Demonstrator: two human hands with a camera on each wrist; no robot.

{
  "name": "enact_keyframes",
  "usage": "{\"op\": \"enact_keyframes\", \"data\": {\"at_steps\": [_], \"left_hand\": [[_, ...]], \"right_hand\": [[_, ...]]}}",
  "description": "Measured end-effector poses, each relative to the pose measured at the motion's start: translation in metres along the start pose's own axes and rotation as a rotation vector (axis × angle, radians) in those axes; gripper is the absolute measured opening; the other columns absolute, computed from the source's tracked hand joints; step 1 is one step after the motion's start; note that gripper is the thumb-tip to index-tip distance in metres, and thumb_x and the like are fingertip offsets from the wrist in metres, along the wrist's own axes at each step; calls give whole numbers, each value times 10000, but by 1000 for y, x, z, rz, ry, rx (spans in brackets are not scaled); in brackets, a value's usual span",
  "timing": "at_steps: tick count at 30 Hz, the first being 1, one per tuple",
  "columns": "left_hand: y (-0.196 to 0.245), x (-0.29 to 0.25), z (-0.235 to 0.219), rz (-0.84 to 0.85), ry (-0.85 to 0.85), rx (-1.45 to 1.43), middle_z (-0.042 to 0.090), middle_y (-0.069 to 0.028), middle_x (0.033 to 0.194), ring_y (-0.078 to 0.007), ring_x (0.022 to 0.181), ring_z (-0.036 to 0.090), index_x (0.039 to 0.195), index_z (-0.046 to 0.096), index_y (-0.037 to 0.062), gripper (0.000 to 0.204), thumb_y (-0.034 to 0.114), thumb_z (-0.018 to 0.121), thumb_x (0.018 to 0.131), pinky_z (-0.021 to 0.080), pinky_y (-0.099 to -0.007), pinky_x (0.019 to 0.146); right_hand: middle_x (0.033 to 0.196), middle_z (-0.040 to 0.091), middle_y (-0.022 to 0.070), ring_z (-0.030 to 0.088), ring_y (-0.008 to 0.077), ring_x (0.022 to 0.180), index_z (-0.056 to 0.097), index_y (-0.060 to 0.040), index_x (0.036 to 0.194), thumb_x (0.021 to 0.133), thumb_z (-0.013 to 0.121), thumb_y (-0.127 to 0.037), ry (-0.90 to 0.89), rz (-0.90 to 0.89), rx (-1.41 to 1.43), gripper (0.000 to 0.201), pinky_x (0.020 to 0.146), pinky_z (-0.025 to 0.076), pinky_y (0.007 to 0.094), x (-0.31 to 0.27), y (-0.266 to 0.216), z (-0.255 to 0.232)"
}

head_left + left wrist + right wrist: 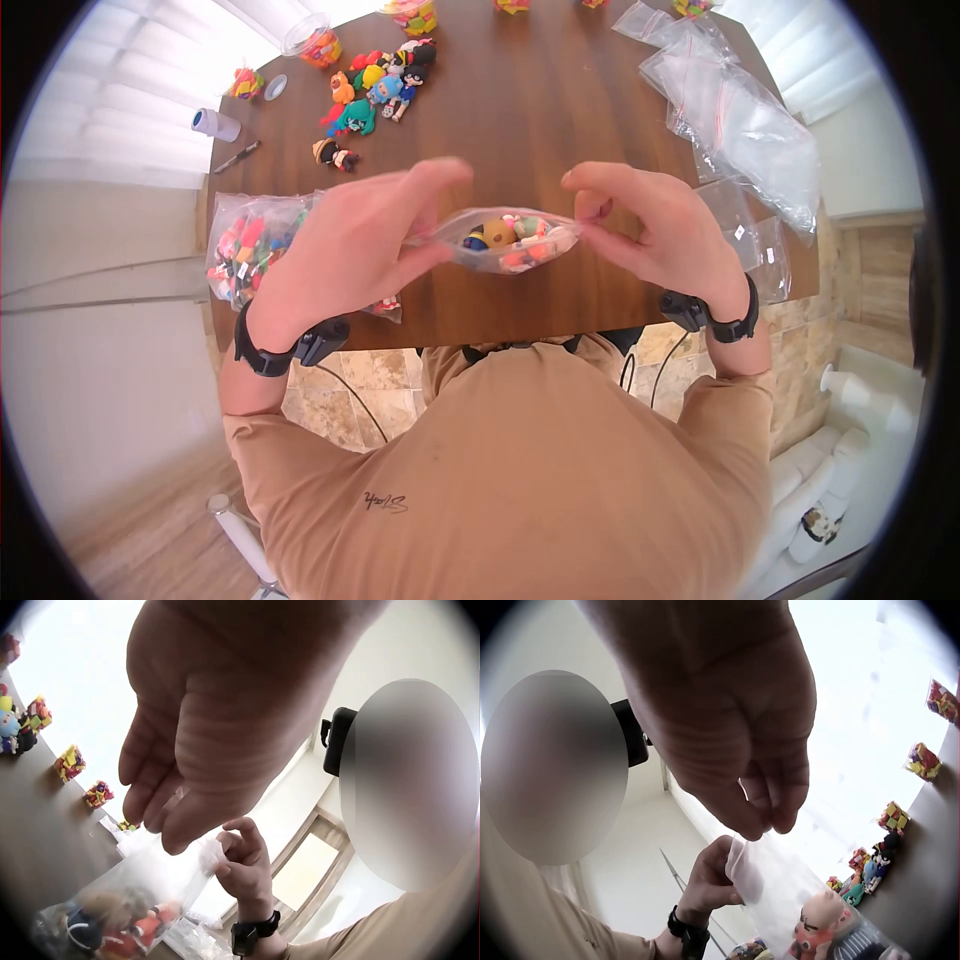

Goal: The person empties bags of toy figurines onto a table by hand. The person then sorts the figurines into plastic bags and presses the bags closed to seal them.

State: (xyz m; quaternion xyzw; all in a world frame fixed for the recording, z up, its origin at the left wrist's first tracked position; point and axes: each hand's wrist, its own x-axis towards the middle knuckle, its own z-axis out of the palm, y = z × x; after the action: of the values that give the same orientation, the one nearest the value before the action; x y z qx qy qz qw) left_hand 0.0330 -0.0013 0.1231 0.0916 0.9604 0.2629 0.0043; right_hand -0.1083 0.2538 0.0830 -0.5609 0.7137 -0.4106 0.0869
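A clear plastic bag (515, 262) with several small toy figures inside hangs between both hands near the table's front edge, its mouth parted. My left hand (350, 240) pinches the left end of the mouth; my right hand (665, 225) pinches the right end. In the left wrist view the bag (142, 889) hangs below the left hand (217, 727), with dark and red figures low in it. In the right wrist view the right hand (735, 735) holds the bag's (780, 877) upper edge, and a figure with a light head shows through.
A filled bag of figures (240, 245) lies at the left, partly behind the left hand. Loose figures (385, 90) are grouped at the back left, with one (335, 155) nearer. Cups of colourful pieces (318, 47) line the far edge. Empty clear bags (740, 120) cover the right side.
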Motion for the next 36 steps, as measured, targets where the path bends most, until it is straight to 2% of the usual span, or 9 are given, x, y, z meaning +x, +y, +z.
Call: {"op": "enact_keyframes", "data": {"at_steps": [1, 3, 6, 10, 12, 15, 21, 33, 36], "left_hand": [[3, 3, 2, -8, -3, -1, 660, -47, 826, -271, 769, 640, 1133, 631, 61, 434, 168, 799, 747, 509, -390, 680], [10, 15, 14, 240, 220, 152, 669, -33, 857, -282, 789, 653, 1222, 584, 55, 551, 205, 807, 741, 510, -395, 704], [16, 37, 35, 392, 196, 136, 657, -47, 848, -291, 789, 649, 1142, 634, 70, 411, 187, 775, 774, 505, -396, 694], [12, 52, 42, 315, -93, 41, 642, -65, 812, -288, 744, 635, 993, 687, 77, 223, 148, 751, 791, 492, -393, 652], [10, 54, 43, 266, -29, -8, 630, -81, 772, -281, 686, 608, 852, 697, 57, 77, 102, 731, 800, 471, -382, 609], [7, 55, 44, 257, 3, -112, 612, -80, 722, -253, 631, 578, 829, 686, 21, 60, 73, 712, 816, 451, -356, 579], [8, 56, 42, 152, -80, -178, 586, -79, 696, -185, 591, 527, 846, 673, -12, 78, 59, 701, 833, 407, -308, 546], [20, 54, 45, 66, -71, -315, 590, -42, 717, -118, 642, 545, 854, 680, -11, 78, 59, 704, 830, 396, -262, 536], [17, 55, 50, 147, -49, -320, 596, -40, 716, -113, 632, 540, 851, 686, -11, 70, 54, 701, 827, 389, -260, 522]], "right_hand": [[855, 676, 60, 672, 209, 767, 612, -63, 1154, 786, 728, 32, -4, 0, 8, 397, 660, 520, 312, 1, 1, 3], [802, 633, 53, 638, 247, 706, 564, -105, 1200, 816, 692, 1, 57, -68, 22, 418, 612, 503, 336, 2, 3, 10], [809, 641, 58, 644, 249, 722, 563, -109, 1206, 811, 707, -6, 54, -52, 14, 433, 625, 511, 331, 1, 1, 13], [814, 645, 58, 649, 247, 733, 558, -110, 1213, 813, 713, -16, 67, -76, -26, 439, 636, 515, 327, -4, 0, 13], [827, 657, 53, 662, 211, 744, 561, -102, 1213, 821, 713, -21, 126, 40, 66, 428, 665, 524, 312, -10, 3, 14], [833, 666, 48, 664, 165, 750, 614, -63, 1127, 835, 696, -27, 273, 115, 284, 305, 690, 527, 291, -15, 16, 26], [787, 659, 56, 647, 143, 724, 668, 3, 889, 848, 675, -42, 194, 87, 289, 61, 691, 518, 264, -16, 26, 26], [781, 640, 55, 633, 151, 693, 643, -12, 860, 799, 652, 1, 202, 57, 284, 63, 660, 515, 265, -17, 19, 32], [784, 636, 54, 631, 155, 689, 630, -14, 851, 789, 649, 8, 189, 57, 264, 68, 656, 516, 268, -18, 17, 32]]}}
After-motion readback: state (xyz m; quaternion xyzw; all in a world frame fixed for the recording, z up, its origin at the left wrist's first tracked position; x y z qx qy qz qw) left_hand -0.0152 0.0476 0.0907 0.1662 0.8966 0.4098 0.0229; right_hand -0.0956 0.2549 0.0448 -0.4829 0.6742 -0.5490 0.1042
